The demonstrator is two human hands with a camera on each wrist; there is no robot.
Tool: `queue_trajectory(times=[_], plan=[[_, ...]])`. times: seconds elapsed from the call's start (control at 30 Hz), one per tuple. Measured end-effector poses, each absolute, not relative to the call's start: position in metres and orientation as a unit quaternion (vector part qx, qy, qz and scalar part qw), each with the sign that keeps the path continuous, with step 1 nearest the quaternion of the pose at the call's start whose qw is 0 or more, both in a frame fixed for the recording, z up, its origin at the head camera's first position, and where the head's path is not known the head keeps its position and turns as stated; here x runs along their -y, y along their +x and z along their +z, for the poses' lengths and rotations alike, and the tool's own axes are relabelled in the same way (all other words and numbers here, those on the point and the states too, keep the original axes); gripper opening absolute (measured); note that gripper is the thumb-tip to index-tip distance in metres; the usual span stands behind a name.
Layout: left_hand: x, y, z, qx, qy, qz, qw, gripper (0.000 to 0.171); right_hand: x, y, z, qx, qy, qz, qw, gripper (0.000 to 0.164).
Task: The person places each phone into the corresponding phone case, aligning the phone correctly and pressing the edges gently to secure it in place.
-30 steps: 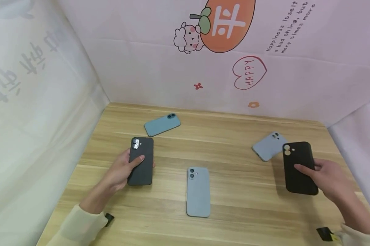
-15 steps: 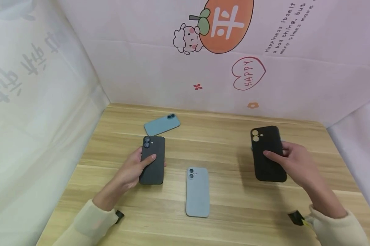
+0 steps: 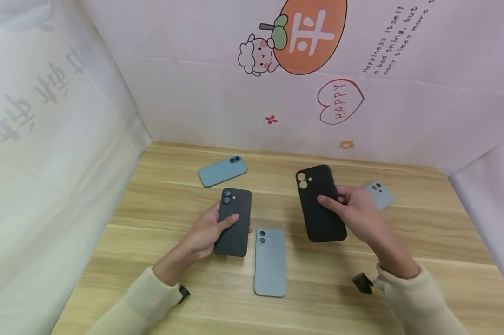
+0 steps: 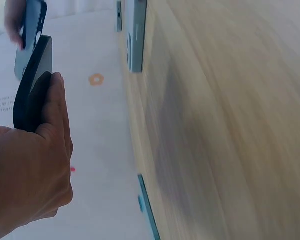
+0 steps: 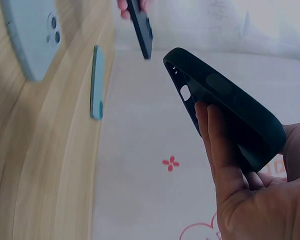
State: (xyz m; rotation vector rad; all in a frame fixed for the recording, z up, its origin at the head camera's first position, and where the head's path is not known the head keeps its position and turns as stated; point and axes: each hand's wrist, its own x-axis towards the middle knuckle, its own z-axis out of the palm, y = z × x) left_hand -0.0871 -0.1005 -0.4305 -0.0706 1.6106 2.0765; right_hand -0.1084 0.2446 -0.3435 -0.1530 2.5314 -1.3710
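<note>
My left hand [image 3: 206,231] grips a dark grey smartphone [image 3: 232,243] by its left side, the thumb lying across its back and the two camera lenses at its upper left. A black phone case [image 3: 324,224] is held in my right hand [image 3: 358,215], thumb on its outer back. Through its two round camera cutouts the wood shows. The right wrist view shows the hollow inside of the case [image 5: 250,112], with fingers reaching into it. Both things are raised above the table, a short gap between them.
A pale grey phone [image 3: 270,267] lies on the wooden table [image 3: 185,302] below and between the hands. Behind the left hand lies a blue phone [image 3: 222,172]. Another pale phone [image 3: 380,195] at the right is partly covered by the right hand. Printed cloth [image 3: 202,102] walls the back.
My right hand has carried the case left across the table, uncovering part of the pale phone at the right. The left hand has moved right with the dark smartphone, narrowing the gap.
</note>
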Motion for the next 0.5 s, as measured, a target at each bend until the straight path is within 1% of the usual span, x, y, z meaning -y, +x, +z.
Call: queue_trajectory(times=[0.27,0.5], plan=[[0.079,-0.086,-0.428,-0.583,-0.021,0.766,0.272,0.045,-0.224,-0.108,-0.345,-0.854,-0.058,-0.502,0.126,0.038],[0.068,-0.085,-0.43,-0.568,-0.009,0.774,0.28,0.046,-0.21,-0.107,-0.346,-0.839,-0.054,-0.526,0.13,0.035]])
